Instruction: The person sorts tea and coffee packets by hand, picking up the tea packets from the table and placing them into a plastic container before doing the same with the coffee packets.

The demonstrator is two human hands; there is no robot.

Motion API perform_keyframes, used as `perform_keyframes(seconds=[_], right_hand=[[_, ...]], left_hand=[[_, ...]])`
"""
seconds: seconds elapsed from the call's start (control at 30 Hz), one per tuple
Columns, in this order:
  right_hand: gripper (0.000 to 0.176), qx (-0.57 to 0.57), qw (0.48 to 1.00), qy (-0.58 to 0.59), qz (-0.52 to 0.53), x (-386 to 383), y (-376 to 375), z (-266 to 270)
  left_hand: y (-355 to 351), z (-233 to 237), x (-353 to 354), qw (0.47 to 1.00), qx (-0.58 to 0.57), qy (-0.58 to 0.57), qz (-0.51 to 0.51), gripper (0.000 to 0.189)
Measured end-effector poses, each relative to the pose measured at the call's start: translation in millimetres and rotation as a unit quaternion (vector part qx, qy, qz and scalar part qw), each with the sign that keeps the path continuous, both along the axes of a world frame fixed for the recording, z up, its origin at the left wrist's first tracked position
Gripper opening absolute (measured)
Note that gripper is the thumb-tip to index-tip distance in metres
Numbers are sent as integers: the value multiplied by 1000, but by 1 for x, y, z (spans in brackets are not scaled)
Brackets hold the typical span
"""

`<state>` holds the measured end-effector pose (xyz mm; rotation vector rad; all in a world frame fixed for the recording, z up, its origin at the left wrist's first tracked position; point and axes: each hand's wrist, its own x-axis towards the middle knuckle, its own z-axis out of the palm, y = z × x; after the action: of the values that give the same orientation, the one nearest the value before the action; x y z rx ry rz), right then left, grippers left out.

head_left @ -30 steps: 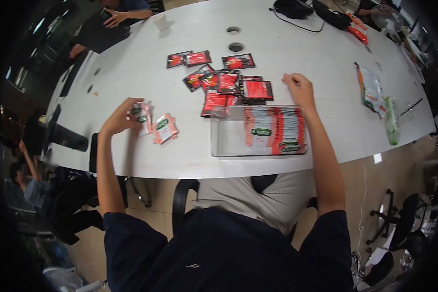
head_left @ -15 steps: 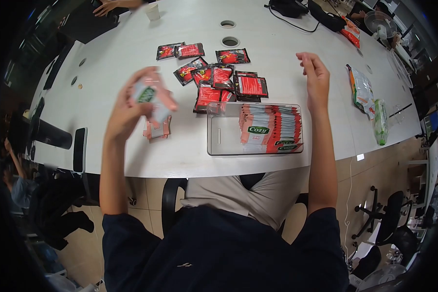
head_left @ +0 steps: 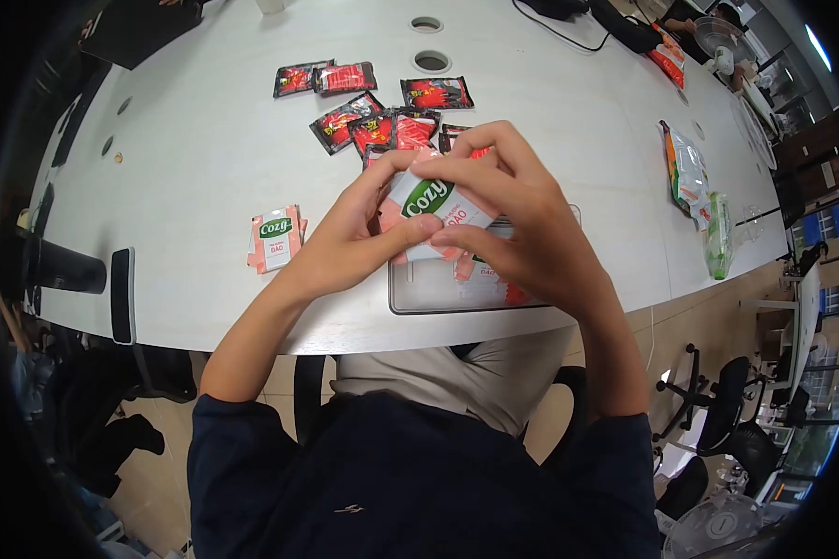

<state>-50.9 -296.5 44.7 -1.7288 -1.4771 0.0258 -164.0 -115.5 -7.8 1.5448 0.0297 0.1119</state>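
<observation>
My left hand (head_left: 350, 244) and my right hand (head_left: 517, 219) meet in front of me, both gripping a small stack of pink-and-white Cozy tea sachets (head_left: 431, 207). They hold it above a clear plastic tray (head_left: 419, 291) that has more Cozy sachets inside, mostly hidden behind my hands. Another small pile of Cozy sachets (head_left: 275, 238) lies on the white table (head_left: 205, 158) to the left. Beyond my hands, several red and black sachets (head_left: 364, 102) are scattered.
A black phone (head_left: 121, 295) and a dark tumbler (head_left: 61, 268) lie near the table's left edge. Snack bags (head_left: 690, 177) sit to the right. Two round cable holes (head_left: 429, 42) are at the far side. Office chairs stand on the floor at right.
My left hand lifted a stack of Cozy sachets from the table's left and carried it to the middle. My right hand came back from the far side and closed on the same stack.
</observation>
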Motion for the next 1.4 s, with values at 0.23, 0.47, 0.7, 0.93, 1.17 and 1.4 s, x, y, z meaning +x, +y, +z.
perform_keyframes(seconds=[0.23,0.47,0.7,0.93,1.17,1.4], right_hand=[[53,8,999,5,-43,10,-8,4],[37,42,981,180,-62,-2,-21,6],[30,-127,979,155,-48,4,-45,13],[28,-123,988,86,-43,1,-49,2],[24,-163,980,-90,-72,3,-50,-16],[21,-182,970,-144,-72,2,-53,-18]], left_hand=[[-5,5,-1,997,-26,-66,7,58],[-6,-3,-2,992,45,-108,40,48],[-2,-7,0,991,47,-116,47,44],[-2,-9,3,987,63,-138,56,45],[-3,-10,2,989,56,-125,63,44],[-5,-17,5,981,43,-174,69,41]])
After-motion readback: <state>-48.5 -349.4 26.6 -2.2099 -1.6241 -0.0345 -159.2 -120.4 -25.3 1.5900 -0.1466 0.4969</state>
